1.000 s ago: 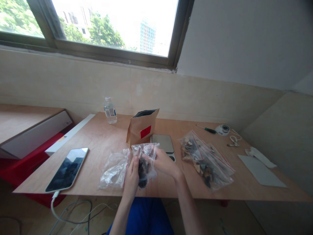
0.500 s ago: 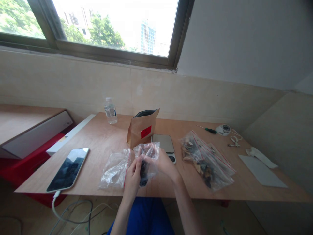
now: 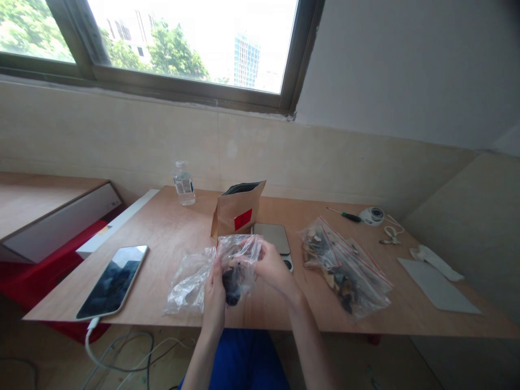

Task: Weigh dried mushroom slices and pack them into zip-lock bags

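Between my hands is a clear plastic bag [image 3: 246, 276] with dark, blackish pieces in its lower part; I cannot make out what they are. My left hand [image 3: 214, 287] grips the bag's left side. My right hand [image 3: 274, 268] pinches its upper right edge, some fingers hidden behind the plastic. An emptied-looking clear zip bag [image 3: 184, 287] lies flat just left of my left hand. Behind the held bag stands an open brown paper pouch [image 3: 238, 211] with a red label. A small kitchen scale [image 3: 272, 237] sits behind my right hand, partly covered by it.
Several zip bags [image 3: 345, 271] with brown and dark dried pieces lie to the right. A phone [image 3: 116, 281] on a cable is at the left, a water bottle [image 3: 184, 184] at the back. A screwdriver [image 3: 350, 216], a white camera [image 3: 371, 215] and a grey sheet [image 3: 436, 284] are farther right.
Both hands have shifted slightly left with the held bag. My right hand has moved from behind the bag to its upper right edge, and the bag looks spread wider.
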A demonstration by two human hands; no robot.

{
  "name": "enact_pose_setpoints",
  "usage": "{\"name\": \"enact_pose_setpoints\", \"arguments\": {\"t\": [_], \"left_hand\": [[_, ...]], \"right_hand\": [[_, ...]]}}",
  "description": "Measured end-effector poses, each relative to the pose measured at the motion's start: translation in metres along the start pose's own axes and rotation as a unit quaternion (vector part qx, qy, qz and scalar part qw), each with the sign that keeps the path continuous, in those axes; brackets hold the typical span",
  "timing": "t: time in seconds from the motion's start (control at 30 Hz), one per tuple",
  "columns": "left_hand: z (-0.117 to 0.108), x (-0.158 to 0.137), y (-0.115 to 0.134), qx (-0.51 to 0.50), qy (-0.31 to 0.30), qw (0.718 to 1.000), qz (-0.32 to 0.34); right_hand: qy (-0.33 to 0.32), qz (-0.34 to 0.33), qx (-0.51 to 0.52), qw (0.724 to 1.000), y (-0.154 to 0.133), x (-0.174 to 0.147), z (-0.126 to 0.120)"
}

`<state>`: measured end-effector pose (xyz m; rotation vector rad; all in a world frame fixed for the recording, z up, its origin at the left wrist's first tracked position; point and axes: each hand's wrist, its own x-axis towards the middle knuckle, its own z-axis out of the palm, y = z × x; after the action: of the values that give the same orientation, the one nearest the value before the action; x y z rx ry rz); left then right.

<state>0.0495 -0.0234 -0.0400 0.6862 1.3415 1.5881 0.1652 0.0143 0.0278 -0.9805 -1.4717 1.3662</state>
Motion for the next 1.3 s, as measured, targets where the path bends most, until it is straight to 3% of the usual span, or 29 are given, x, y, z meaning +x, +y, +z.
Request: {"name": "enact_pose_setpoints", "arguments": {"t": [0.17, 0.4, 0.6, 0.9, 1.07, 1.2, 1.3], "left_hand": [[0.001, 0.002, 0.003, -0.102, 0.013, 0.995, -0.014], [-0.003, 0.008, 0.006, -0.155, 0.072, 0.985, -0.03], [0.0, 0.006, 0.004, -0.16, 0.064, 0.983, -0.055], [-0.005, 0.008, 0.008, -0.19, 0.048, 0.978, -0.072], [-0.011, 0.015, 0.008, -0.207, 0.065, 0.971, -0.096], [-0.015, 0.019, 0.006, -0.191, 0.058, 0.976, -0.081], [-0.016, 0.019, 0.006, -0.177, 0.056, 0.98, -0.068]], "right_hand": [[-0.034, -0.027, 0.008, 0.999, -0.004, -0.002, 0.009], [0.02, -0.032, -0.005, 0.999, -0.007, 0.001, 0.016], [0.035, -0.034, 0.0, 0.999, -0.005, 0.004, 0.02], [0.103, -0.024, 0.148, 0.983, -0.014, 0.008, -0.01], [0.188, -0.113, 0.149, 0.964, -0.044, 0.037, -0.025], [0.233, -0.225, 0.084, 0.942, -0.074, 0.072, -0.023], [0.242, -0.28, 0.006, 0.929, -0.081, 0.094, -0.015]]}}
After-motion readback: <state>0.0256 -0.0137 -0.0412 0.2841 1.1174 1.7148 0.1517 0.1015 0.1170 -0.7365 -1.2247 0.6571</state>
